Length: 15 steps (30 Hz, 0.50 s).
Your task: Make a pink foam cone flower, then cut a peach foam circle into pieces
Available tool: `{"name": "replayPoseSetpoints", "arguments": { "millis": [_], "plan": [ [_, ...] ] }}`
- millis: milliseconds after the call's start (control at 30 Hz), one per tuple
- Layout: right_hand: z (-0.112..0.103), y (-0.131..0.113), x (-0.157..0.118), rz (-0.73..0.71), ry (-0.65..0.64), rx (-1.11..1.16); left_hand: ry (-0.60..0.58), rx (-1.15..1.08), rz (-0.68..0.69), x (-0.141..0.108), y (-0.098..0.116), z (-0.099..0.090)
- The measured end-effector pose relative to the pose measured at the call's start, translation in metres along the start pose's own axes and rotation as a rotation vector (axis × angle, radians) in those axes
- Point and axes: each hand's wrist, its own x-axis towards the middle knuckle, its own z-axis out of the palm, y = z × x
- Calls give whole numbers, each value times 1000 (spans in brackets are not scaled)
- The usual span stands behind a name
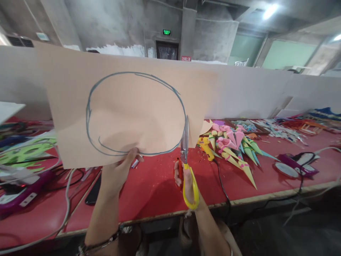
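My left hand (124, 161) grips the lower edge of a large tan sheet of paper (69, 89), thumb in front and the other fingers mostly hidden behind. A dark blue oval (128, 73) is drawn on the sheet, which stands upright above the table. In my right hand (188, 181) is a pair of scissors (191, 195) with one yellow and one red handle. Their blades point up at the oval's right side, along the drawn line. Below the oval, the paper's edge follows the line from the left thumb to the blades.
A yellow glue gun (206, 147) lies right of the scissors, beside a pile of pink, yellow and green cones (234, 142). Purple power strips (306, 165) with cables sit at both sides. A black phone (93, 192) rests near the front edge of the red table (157, 192).
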Motion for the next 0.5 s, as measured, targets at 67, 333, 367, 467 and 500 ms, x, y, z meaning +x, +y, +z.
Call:
{"name": "replayPoseSetpoints", "arguments": {
  "millis": [67,333,367,467,500],
  "plan": [
    [0,0,0,14,14,34,2,5,-3,0,2,1],
    [4,-6,-1,84,53,98,-5,-6,6,0,8,2],
    [5,-7,-1,90,51,100,-9,-3,0,0,9,2],
    [5,-10,-2,95,48,89,0,-18,-38,0,7,1],
    [5,-12,-2,97,46,79,30,-43,-58,0,5,2]
  ]
}}
